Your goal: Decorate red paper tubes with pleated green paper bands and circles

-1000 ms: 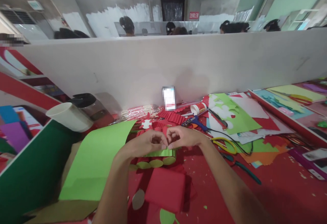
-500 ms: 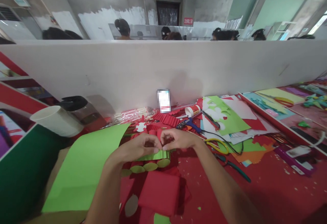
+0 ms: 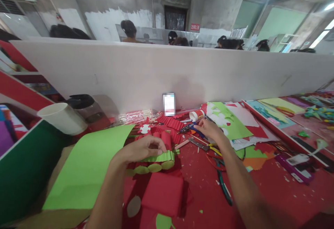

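Observation:
My left hand is pinched on a pleated strip of light green paper, which lies along a row of red paper rolls with round green ends. Just in front of these sits a red paper-covered block. Over to the right, my right hand has its fingers closed at the handle of blue-handled pliers; the fingertips partly cover the grip. Close below that hand lie a grey metal tool and teal-handled pliers.
A large green sheet curves up on the left, near a white cup and a dark-lidded jug. A phone leans on the white partition. Cut green paper and a purple device lie right.
My right hand has left the green strip and moved right and away to the blue-handled pliers. The teal-handled pliers have shifted left and turned. My left hand stays on the strip.

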